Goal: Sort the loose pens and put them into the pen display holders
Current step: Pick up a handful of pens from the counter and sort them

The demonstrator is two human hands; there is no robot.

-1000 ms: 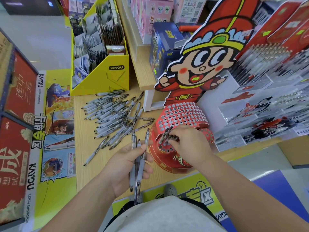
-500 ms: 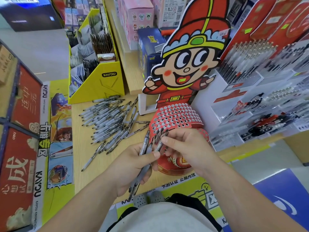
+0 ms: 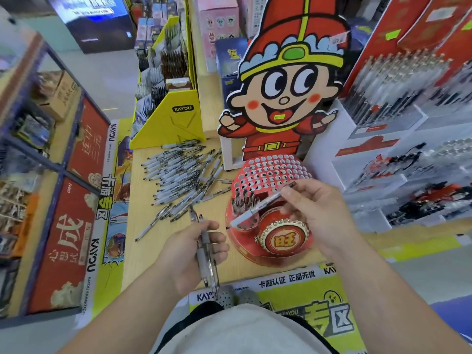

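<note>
One slim clear pen (image 3: 260,206) in right hand (image 3: 318,213) grip, pen bundle (image 3: 205,247) in left hand (image 3: 182,259) grip.

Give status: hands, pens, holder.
Left hand grips pen bundle. Right hand pinches single pen, tilted over red holder, not yet slotted. Loose pile on table; open holes unobstructed.

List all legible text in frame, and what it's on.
"KAYOU": yellow display box.
"旺": gold-rimmed medallion on the red pen holder.
"卡游认证 正品无忧": front banner.
"卡游专区": vertical side strip.
"成": red panel, lower left.
Rack labels on the right and pink boxes: too blurred to read.
</note>
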